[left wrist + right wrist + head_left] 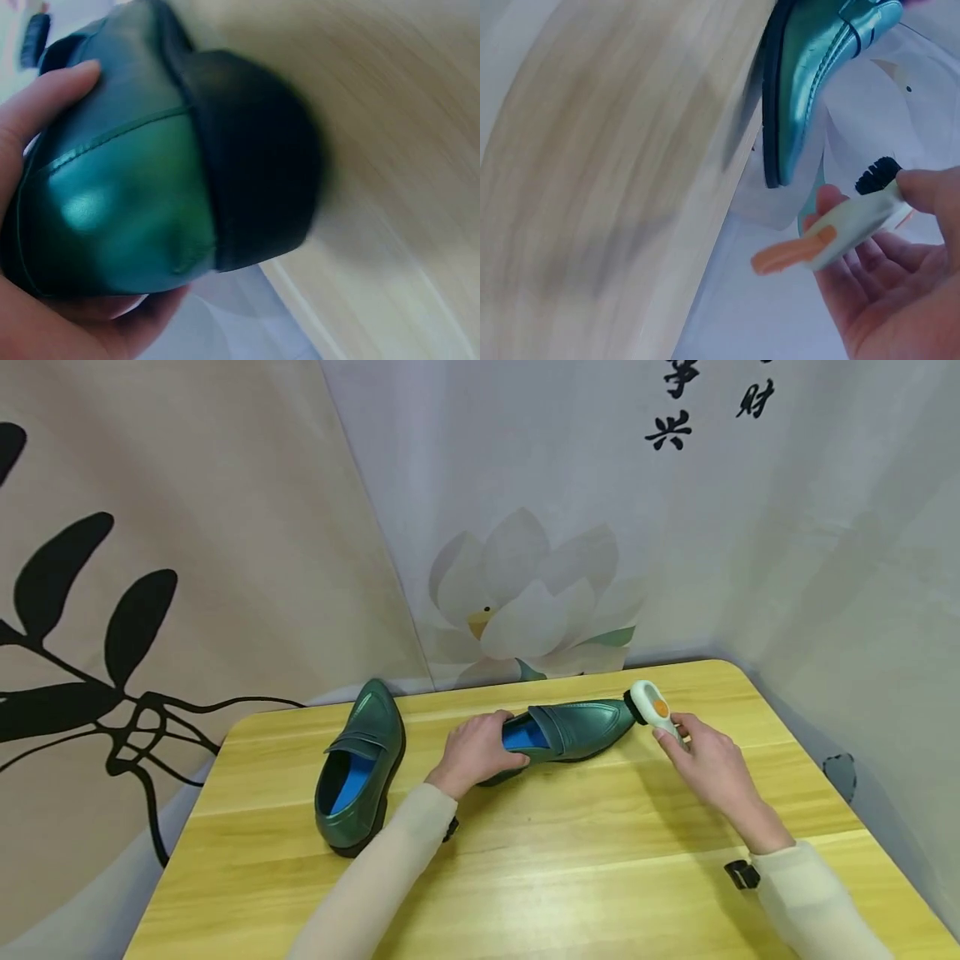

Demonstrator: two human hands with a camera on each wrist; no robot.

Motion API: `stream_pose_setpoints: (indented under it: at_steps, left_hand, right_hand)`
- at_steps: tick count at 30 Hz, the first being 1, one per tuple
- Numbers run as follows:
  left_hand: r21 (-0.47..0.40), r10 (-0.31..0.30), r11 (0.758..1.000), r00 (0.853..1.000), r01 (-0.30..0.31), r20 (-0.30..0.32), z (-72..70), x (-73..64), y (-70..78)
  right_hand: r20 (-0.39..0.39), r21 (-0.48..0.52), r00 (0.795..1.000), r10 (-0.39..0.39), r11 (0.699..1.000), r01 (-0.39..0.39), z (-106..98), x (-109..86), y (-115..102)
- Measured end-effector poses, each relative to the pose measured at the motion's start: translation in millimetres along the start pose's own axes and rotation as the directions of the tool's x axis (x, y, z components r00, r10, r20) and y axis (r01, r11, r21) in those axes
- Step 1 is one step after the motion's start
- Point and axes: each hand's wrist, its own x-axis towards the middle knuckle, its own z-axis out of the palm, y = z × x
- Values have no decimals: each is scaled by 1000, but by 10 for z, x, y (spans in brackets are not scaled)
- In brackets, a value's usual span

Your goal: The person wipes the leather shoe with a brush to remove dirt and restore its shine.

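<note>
My left hand (pixel 476 752) grips the heel end of a dark green loafer (pixel 592 729) with a blue insole, thumb on its near side. The left wrist view shows the loafer's heel (pixel 124 206) close up, tilted, with its black heel block facing the tabletop. In my right hand (pixel 708 764) is a white-handled shoe brush (pixel 652 704) with an orange button and black bristles. The brush head is at the loafer's toe; whether the bristles touch cannot be told. From the right wrist, the brush (pixel 855 223) appears between thumb and fingers, with the toe (pixel 791 142) beyond.
The matching green loafer (pixel 378 731) stands on the left part of the wooden table (pixel 540 868), toe towards the back. Behind the table hangs a pale curtain (pixel 525 460) printed with a lotus, dark leaves and characters.
</note>
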Motion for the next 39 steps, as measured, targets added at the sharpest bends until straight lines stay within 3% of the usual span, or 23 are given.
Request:
stream_pose_setpoints:
  at_steps: [4, 8, 13, 17, 23, 26, 36, 39]
  left_hand:
    - [68, 64, 996, 993, -57, -99, 32, 9, 0]
    - [94, 96, 992, 988, -85, -122, 61, -22, 8]
    - [112, 120, 988, 984, -105, -134, 78, -45, 26]
    - [144, 147, 982, 978, -126, -146, 105, -64, 41]
    - [222, 188, 964, 964, -145, -187, 153, -85, 58]
    - [229, 194, 962, 962, -148, -192, 161, -86, 57]
    - [141, 135, 983, 982, -116, -135, 103, -33, 48]
    - [122, 120, 987, 986, -105, -119, 98, -22, 59]
  right_hand:
    - [29, 37, 1000, 0, 999, -1, 38, -13, -68]
    - [56, 68, 998, -38, 997, 34, 187, -100, -283]
    - [23, 23, 990, -136, 991, 135, 422, -139, -569]
    - [15, -8, 989, -150, 989, 150, 541, -27, -707]
    - [14, -13, 987, -162, 987, 162, 558, 279, -859]
    - [26, -27, 986, -168, 985, 168, 552, 304, -877]
    - [48, -86, 982, -183, 979, 186, 425, -299, -671]
    - [47, -66, 981, -188, 980, 190, 352, -392, -606]
